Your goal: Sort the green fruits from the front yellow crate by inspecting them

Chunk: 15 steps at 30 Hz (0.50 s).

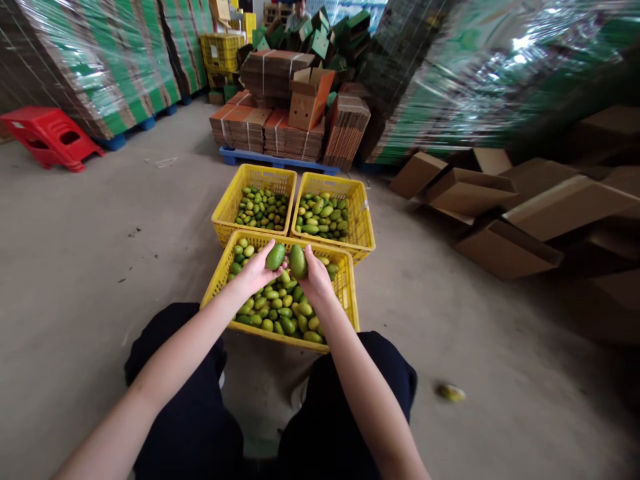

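My left hand (257, 272) is closed around a green mango (275, 256), its thumb along the near side. My right hand (317, 279) grips a larger green mango (298, 262). The two fruits are held side by side, a small gap between them, above the nearest yellow crate (352, 293). Inside that crate lie many green and yellowish mangoes (287, 325). Behind it, a left crate (220, 220) and a right crate (367, 223) stand next to each other, both partly filled with similar fruit.
One mango (450, 392) lies on the floor at the right. Brown cardboard boxes (470, 190) are heaped at the right. Flattened cartons (295, 141) rest on a blue pallet (280, 161) behind the crates. A red stool (55, 137) stands at the left, near wrapped stacks (125, 67).
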Motion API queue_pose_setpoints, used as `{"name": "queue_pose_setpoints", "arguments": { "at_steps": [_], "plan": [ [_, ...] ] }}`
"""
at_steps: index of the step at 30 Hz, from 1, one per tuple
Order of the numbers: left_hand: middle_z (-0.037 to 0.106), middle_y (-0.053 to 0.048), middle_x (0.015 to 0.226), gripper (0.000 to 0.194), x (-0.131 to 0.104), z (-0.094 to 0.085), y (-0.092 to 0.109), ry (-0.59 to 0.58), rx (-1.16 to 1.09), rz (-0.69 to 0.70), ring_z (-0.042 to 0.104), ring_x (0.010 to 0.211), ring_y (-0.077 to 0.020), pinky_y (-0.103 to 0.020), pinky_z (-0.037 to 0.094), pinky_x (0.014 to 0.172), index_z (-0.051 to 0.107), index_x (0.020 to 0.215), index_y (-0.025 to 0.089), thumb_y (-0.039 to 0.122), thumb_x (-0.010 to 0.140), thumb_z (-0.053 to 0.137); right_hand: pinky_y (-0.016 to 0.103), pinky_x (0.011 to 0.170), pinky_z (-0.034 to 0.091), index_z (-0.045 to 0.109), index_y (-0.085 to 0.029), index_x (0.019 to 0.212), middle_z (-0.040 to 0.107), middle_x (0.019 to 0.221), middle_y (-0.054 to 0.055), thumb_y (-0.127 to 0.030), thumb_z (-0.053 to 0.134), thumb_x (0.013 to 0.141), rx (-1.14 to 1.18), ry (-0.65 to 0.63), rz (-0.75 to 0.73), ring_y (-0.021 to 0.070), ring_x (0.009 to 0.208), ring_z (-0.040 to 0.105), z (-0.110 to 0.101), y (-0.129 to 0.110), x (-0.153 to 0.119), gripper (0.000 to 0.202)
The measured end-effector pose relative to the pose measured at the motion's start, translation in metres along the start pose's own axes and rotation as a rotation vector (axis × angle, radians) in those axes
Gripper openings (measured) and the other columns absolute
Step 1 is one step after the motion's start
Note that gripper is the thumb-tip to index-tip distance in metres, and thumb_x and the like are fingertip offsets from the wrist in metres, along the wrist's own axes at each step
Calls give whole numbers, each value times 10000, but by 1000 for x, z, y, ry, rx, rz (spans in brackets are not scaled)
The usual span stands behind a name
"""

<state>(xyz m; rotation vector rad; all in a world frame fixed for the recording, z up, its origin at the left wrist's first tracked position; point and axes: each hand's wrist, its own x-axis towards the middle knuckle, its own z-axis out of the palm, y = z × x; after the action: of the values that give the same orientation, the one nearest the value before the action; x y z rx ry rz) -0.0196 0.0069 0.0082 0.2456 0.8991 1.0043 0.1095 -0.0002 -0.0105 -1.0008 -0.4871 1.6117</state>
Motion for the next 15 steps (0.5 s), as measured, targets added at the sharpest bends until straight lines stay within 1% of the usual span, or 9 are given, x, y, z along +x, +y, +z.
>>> {"name": "queue_pose_setpoints", "arguments": {
  "at_steps": [2, 5, 7, 8, 10, 13, 15],
  "plan": [
    [628, -67, 629, 337, 1, -1, -1, 29, -7, 13, 557, 508, -101, -168, 461, 462, 681, 892, 90, 331, 967, 459, 240, 497, 480, 615, -189, 737, 640, 616, -31, -464, 805, 629, 7, -14, 17, 132, 568, 604, -1, -1, -2, 352],
    [622, -53, 612, 363, 1, -3, -1, 60, -8, 44, 545, 490, -98, -168, 457, 463, 690, 982, 87, 319, 986, 410, 192, 415, 401, 592, -199, 776, 601, 602, -71, -328, 854, 584, 33, -73, -24, 91, 497, 549, -1, -4, -6, 349],
    [631, -43, 622, 335, 1, -4, -2, 53, 7, 65, 553, 495, -101, -177, 471, 474, 690, 993, 100, 305, 981, 425, 190, 378, 361, 588, -193, 770, 596, 589, -57, -350, 816, 642, 55, -101, 4, 99, 488, 548, 0, -5, -6, 306],
    [637, -41, 631, 325, 1, -4, -2, 44, 14, 71, 558, 498, -102, -181, 477, 479, 689, 977, 106, 307, 978, 434, 200, 373, 366, 591, -188, 766, 602, 585, -40, -390, 772, 695, 69, -97, 37, 112, 495, 560, 1, -5, -5, 280],
    [644, -43, 643, 338, 0, -4, -3, 31, 33, 67, 565, 498, -103, -187, 478, 478, 687, 933, 113, 329, 977, 431, 232, 394, 417, 600, -184, 761, 616, 575, -10, -441, 661, 790, 103, -52, 112, 146, 525, 594, 2, -5, -3, 265],
    [636, -45, 639, 379, -3, -2, -2, 29, 94, 51, 550, 471, -103, -193, 449, 439, 688, 886, 122, 369, 971, 414, 277, 461, 496, 613, -187, 772, 626, 559, 4, -393, 542, 859, 141, 29, 163, 178, 574, 632, 4, -4, 0, 235],
    [629, -32, 648, 294, -4, -1, -2, 23, 153, 66, 538, 460, -94, -190, 429, 424, 684, 842, 134, 353, 925, 505, 287, 476, 506, 617, -185, 765, 624, 552, 4, -357, 510, 867, 148, 50, 139, 184, 583, 639, 4, -4, -1, 227]
  ]
}}
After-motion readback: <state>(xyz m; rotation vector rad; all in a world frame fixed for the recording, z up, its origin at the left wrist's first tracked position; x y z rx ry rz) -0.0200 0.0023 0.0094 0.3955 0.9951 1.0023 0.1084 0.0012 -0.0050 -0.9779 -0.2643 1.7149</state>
